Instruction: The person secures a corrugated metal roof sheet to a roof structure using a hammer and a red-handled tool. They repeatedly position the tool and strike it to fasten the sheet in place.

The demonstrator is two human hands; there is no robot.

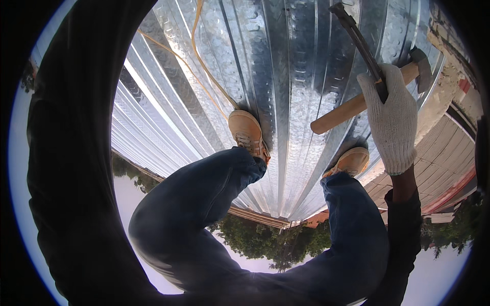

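The right hand [393, 120], gloved, is closed around two tools at the upper right of the frame: a hammer [347, 111], its wooden handle slanting down to the left and its head out to the right, and a dark bar [361, 46] pointing up and left. The left hand is out of the picture; only its sleeve [71, 153] fills the left side, so I cannot tell what it holds.

Carrying both in one fist calls for a firm squeeze, since knit cotton may slip on smooth wood. Gripping the hammer nearer its head would probably balance it better, and the bar's tip is best pointed away from the legs.

Footing matters too: both shoes [245, 127] stand on ridged metal sheets [301, 102], likely slick. A cord [213, 76] reaches the toe at centre; step clear of it.
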